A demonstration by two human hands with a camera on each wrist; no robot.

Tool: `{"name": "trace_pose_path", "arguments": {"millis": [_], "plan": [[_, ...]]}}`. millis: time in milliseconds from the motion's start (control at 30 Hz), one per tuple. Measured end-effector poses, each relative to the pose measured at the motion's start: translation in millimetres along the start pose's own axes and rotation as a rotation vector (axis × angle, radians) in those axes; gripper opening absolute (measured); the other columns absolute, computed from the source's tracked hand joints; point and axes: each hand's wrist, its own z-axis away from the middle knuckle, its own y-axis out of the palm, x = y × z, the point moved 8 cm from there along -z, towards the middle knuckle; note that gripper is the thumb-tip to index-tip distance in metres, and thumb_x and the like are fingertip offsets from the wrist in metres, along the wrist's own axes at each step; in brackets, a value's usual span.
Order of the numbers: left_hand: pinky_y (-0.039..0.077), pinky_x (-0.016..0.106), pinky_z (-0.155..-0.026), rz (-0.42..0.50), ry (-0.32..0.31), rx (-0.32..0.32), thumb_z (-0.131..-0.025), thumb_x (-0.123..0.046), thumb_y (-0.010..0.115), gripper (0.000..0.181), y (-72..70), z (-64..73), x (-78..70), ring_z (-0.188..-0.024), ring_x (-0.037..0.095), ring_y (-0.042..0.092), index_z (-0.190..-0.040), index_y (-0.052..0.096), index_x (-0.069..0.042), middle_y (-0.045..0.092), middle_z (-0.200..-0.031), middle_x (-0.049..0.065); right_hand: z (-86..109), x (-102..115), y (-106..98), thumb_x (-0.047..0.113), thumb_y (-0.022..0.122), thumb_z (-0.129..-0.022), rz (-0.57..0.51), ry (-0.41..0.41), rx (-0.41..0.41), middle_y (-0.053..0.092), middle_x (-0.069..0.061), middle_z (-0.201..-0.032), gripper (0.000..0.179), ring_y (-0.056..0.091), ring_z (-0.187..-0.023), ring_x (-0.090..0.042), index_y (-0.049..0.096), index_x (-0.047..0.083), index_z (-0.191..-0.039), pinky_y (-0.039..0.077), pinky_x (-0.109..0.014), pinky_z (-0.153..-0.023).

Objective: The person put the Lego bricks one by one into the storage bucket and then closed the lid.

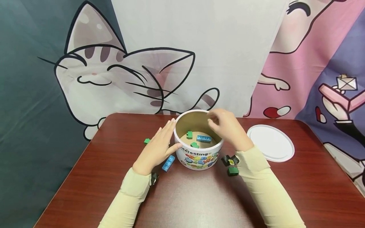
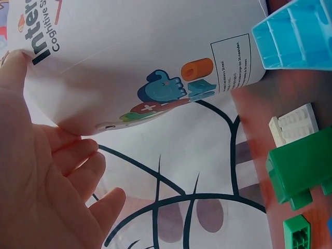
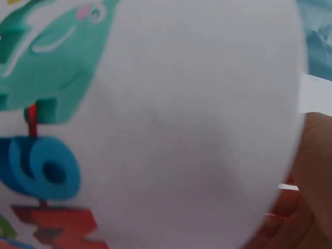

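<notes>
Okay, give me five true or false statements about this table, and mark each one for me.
1. The white lid lies apart from the tub. True.
2. The tub is tipped on its side. False: it stands upright on the table.
3. A blue brick lies inside the tub. True.
4. The left hand is deep inside the tub. False: it rests against the outside.
5. Every blue brick is in the tub. False: a second blue brick lies on the table.

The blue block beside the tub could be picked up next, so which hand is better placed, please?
Probably the left hand: the blue block lies close beside it, whereas the right hand is on the other side of the tub.
</notes>
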Motion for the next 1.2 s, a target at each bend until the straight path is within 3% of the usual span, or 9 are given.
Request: {"name": "trace_pose_path", "arguments": {"millis": [233, 433, 567, 767, 900, 1200], "plan": [[0.020, 0.053, -0.122, 0.003, -0.002, 0.002, -0.100, -0.049, 0.060, 0.086, 0.7, -0.5, 0.7, -0.154, 0.028, 0.019, -0.162, 0.018, -0.007, 0.021, -0.168, 0.010, 20.0, -2.7, -27.8, 0.005, 0.062, -0.093, -0.041, -0.041, -0.162, 0.071, -0.011, -0.094, 0.016, 0.066, -0.083, -0.024, 0.073, 0.000, -0.104, 0.056, -0.042, -0.076], [0.019, 0.051, -0.123, -0.001, -0.007, 0.002, -0.100, -0.049, 0.060, 0.086, 0.9, -1.0, 1.9, -0.155, 0.025, 0.017, -0.163, 0.018, -0.008, 0.020, -0.168, 0.009, 36.7, -10.1, -44.6, 0.006, 0.066, -0.093, -0.048, -0.053, -0.179, 0.072, -0.003, -0.093, 0.012, 0.065, -0.082, -0.015, 0.076, 0.006, -0.100, 0.057, -0.032, -0.074], [0.019, 0.051, -0.123, -0.005, -0.006, 0.000, -0.100, -0.050, 0.059, 0.086, 0.1, -1.4, 1.8, -0.155, 0.024, 0.017, -0.163, 0.018, -0.008, 0.020, -0.168, 0.009, 47.0, -19.5, -49.7, 0.008, 0.068, -0.094, -0.051, -0.014, -0.132, 0.071, -0.001, -0.093, 0.010, 0.065, -0.083, -0.014, 0.075, 0.008, -0.100, 0.056, -0.028, -0.074], [0.021, 0.052, -0.122, -0.008, -0.002, -0.001, -0.100, -0.049, 0.059, 0.085, -1.0, -1.5, 1.0, -0.154, 0.028, 0.019, -0.162, 0.019, -0.008, 0.020, -0.168, 0.009, 60.0, -37.2, -43.8, 0.010, 0.068, -0.094, -0.042, 0.048, -0.003, 0.069, 0.000, -0.090, 0.005, 0.066, -0.083, -0.018, 0.073, 0.010, -0.096, 0.055, -0.042, -0.075], [0.022, 0.054, -0.122, -0.005, 0.003, 0.001, -0.101, -0.049, 0.059, 0.084, -1.0, -1.9, -0.2, -0.154, 0.027, 0.018, -0.162, 0.019, -0.007, 0.021, -0.168, 0.009, 68.1, -47.6, -30.9, 0.008, 0.069, -0.093, -0.045, 0.058, 0.097, 0.069, 0.002, -0.089, 0.004, 0.065, -0.083, -0.018, 0.072, 0.008, -0.095, 0.056, -0.044, -0.077], [0.019, 0.051, -0.123, -0.006, 0.000, 0.005, -0.100, -0.049, 0.059, 0.084, 1.0, -0.6, 1.4, -0.155, 0.024, 0.015, -0.162, 0.019, -0.008, 0.020, -0.168, 0.009, 84.0, -58.6, 5.4, 0.006, 0.075, -0.087, -0.074, 0.030, 0.332, 0.066, 0.008, -0.084, 0.010, 0.062, -0.078, -0.009, 0.071, 0.007, -0.096, 0.056, -0.033, -0.071]]}}
